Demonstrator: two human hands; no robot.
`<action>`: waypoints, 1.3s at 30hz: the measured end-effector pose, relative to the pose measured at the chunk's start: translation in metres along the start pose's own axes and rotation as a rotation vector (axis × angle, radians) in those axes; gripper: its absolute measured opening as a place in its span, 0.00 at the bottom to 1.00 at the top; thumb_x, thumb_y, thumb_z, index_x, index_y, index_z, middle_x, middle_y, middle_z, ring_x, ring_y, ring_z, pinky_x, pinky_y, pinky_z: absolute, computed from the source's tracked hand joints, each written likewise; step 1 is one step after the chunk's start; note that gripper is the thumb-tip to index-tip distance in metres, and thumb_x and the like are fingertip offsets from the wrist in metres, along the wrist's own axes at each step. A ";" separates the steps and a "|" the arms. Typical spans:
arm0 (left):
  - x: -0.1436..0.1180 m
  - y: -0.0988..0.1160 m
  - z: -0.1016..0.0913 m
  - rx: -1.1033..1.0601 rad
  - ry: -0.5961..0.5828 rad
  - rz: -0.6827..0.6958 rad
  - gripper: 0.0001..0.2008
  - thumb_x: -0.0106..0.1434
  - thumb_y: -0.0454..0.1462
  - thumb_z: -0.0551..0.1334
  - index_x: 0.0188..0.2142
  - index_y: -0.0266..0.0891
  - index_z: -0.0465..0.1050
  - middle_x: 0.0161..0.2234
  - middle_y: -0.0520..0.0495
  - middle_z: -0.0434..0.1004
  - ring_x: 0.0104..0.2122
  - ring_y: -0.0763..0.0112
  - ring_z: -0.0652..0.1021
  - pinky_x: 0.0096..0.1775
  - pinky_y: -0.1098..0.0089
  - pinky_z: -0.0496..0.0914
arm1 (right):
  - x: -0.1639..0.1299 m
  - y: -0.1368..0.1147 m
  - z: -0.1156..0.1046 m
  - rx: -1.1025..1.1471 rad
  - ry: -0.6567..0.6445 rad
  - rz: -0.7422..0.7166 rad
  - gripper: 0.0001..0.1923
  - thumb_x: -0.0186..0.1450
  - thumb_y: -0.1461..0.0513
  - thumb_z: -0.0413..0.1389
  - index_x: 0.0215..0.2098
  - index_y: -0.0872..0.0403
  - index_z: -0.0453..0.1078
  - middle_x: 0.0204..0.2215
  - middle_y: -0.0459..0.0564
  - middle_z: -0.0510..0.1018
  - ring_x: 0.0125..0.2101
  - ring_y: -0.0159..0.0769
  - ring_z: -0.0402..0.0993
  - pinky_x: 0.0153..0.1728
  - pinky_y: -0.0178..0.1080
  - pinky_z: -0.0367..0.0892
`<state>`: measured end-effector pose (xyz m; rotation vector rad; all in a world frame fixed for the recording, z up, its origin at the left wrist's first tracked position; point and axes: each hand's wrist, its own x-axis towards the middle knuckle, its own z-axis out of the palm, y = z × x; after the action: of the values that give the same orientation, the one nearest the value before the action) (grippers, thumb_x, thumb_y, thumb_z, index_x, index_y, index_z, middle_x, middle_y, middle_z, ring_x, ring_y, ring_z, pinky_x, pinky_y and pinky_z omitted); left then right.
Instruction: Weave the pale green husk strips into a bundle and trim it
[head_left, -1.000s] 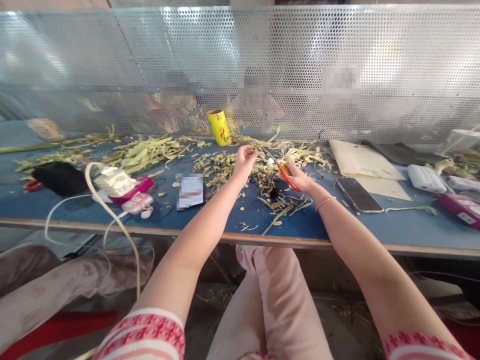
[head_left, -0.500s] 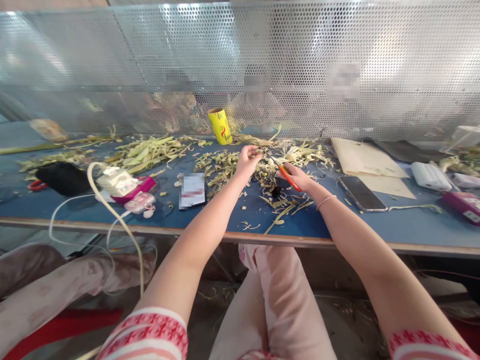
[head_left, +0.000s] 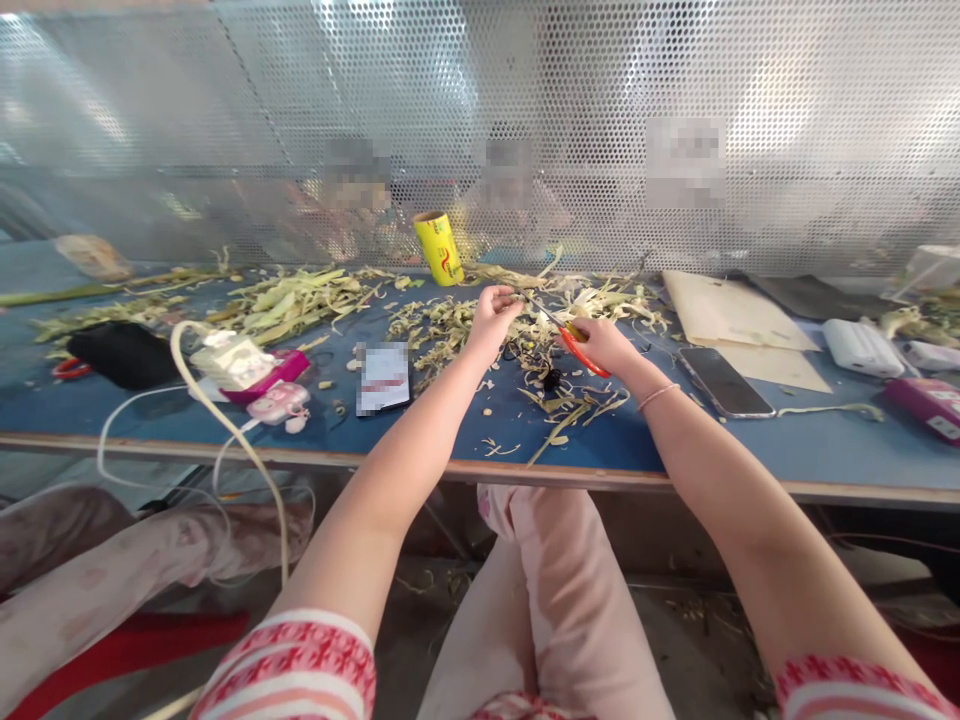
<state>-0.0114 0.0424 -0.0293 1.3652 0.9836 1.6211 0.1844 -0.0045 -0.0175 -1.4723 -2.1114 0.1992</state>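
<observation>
My right hand (head_left: 600, 345) is closed round the orange handles of a pair of scissors (head_left: 582, 352). The blades point up and left, their tips close to the fingers of my left hand (head_left: 496, 312). Those left fingers are pinched together; what they hold, if anything, is too small to make out. Beneath and around both hands lies a spread of dry, pale green plant scraps (head_left: 442, 335), like trimmed stalks and leaves. More cut strips (head_left: 559, 425) lie nearer the table's front edge.
A yellow cardboard tube (head_left: 439, 250) stands tilted at the back by a perforated metal panel (head_left: 585, 90). Left are a leafy heap (head_left: 300, 310), chargers with cables (head_left: 236, 362) and a phone (head_left: 385, 378). Right lie another phone (head_left: 726, 382) and brown card (head_left: 735, 312). Someone's legs (head_left: 150, 560) show at lower left.
My right hand has shifted slightly right, and the scissor handles look spread wider. My left hand stays nearly in place, its fingers still pinched.
</observation>
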 end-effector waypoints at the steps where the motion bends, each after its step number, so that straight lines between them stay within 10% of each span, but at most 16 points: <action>1: -0.001 0.002 0.000 -0.016 0.001 -0.012 0.13 0.56 0.32 0.63 0.40 0.40 0.65 0.31 0.52 0.71 0.29 0.78 0.72 0.30 0.75 0.65 | 0.000 0.000 -0.001 -0.001 0.002 0.001 0.24 0.57 0.43 0.52 0.20 0.53 0.56 0.18 0.43 0.61 0.22 0.28 0.52 0.24 0.35 0.48; 21: -0.003 0.010 0.001 -0.133 -0.005 -0.110 0.13 0.54 0.34 0.66 0.36 0.40 0.63 0.29 0.55 0.68 0.21 0.83 0.65 0.26 0.75 0.60 | 0.004 0.008 -0.007 0.153 0.077 0.052 0.29 0.55 0.37 0.50 0.19 0.53 0.53 0.17 0.42 0.55 0.22 0.28 0.51 0.24 0.35 0.48; 39: -0.006 0.019 -0.001 -0.308 0.012 -0.287 0.12 0.51 0.33 0.69 0.34 0.38 0.69 0.22 0.57 0.68 0.20 0.84 0.68 0.22 0.79 0.61 | 0.004 0.008 0.004 -0.184 0.009 0.169 0.29 0.60 0.38 0.47 0.33 0.53 0.68 0.32 0.59 0.77 0.32 0.43 0.72 0.28 0.37 0.57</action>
<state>-0.0133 0.0298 -0.0146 0.9613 0.8518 1.4906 0.1877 0.0025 -0.0227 -1.7570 -2.0432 0.0610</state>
